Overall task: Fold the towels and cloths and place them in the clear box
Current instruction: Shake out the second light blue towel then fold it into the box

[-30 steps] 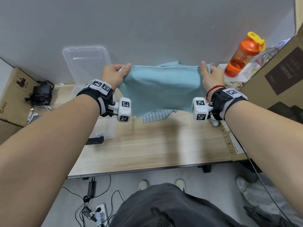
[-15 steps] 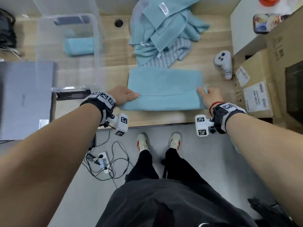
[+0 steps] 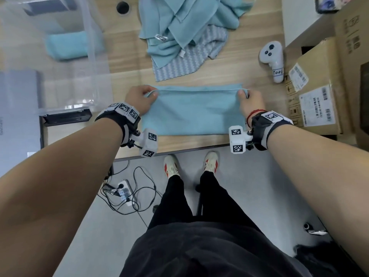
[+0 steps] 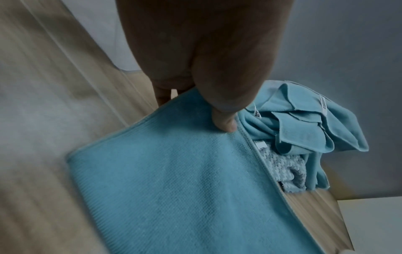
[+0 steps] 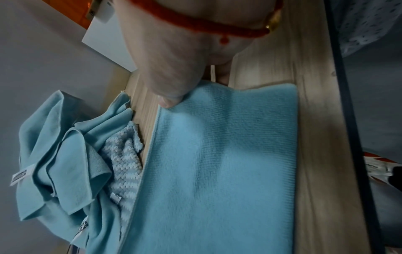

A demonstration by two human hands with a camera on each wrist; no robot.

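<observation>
A: Where does the folding stand?

B: One rolled teal cloth already lies in the clear box, upper left of the frame. A teal towel lies folded once on the table, centre.

A: And the hands?

B: The left hand pinches the towel's far left corner, thumb on top; the right hand pinches the far right corner.

A: What's left?

B: I'd say more folds on this towel, then boxing it. The pile of teal cloths and the striped grey cloth, top centre, sit unfolded.
</observation>
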